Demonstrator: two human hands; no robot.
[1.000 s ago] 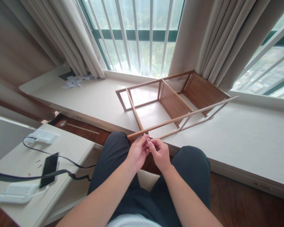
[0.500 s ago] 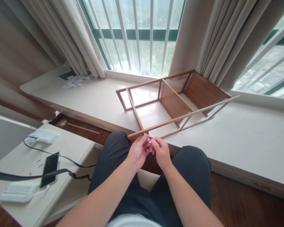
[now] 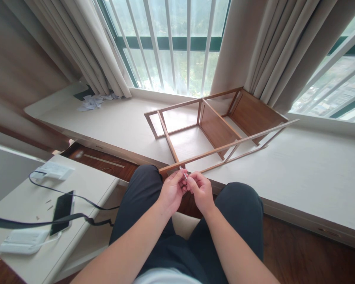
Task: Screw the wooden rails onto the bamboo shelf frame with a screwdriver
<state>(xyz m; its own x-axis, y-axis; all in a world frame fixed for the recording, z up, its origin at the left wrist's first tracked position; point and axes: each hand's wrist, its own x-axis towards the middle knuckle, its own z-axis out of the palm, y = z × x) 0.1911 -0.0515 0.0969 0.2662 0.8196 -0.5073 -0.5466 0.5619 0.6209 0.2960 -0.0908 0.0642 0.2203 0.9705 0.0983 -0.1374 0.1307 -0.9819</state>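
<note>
A wide pale window ledge (image 3: pixel 298 177) ran under the barred window and curtains, and on it lay a wooden shelf frame (image 3: pixel 215 130) on its side, its near rail reaching to the ledge's front edge. Lower left stood a white tabletop (image 3: pixel 85 185) with a dark phone (image 3: pixel 61 211), a black cable (image 3: pixel 62 193) and a white packet (image 3: pixel 22 241). Crumpled paper (image 3: pixel 93 102) lay at the ledge's far left corner. Over the person's lap, just before the frame's near corner, the left hand (image 3: pixel 171 193) and right hand (image 3: pixel 200 192) met, fingertips pinched together on a small metal fastener (image 3: pixel 184 172), probably a screw, though it was too small to tell surely. Both grips were closed on it. Such a piece was likely light, stiff and a little slippery, easily dropped, and best pinched along its shank between thumb and forefinger. The frame looked rigid but light, best held by a rail.
</note>
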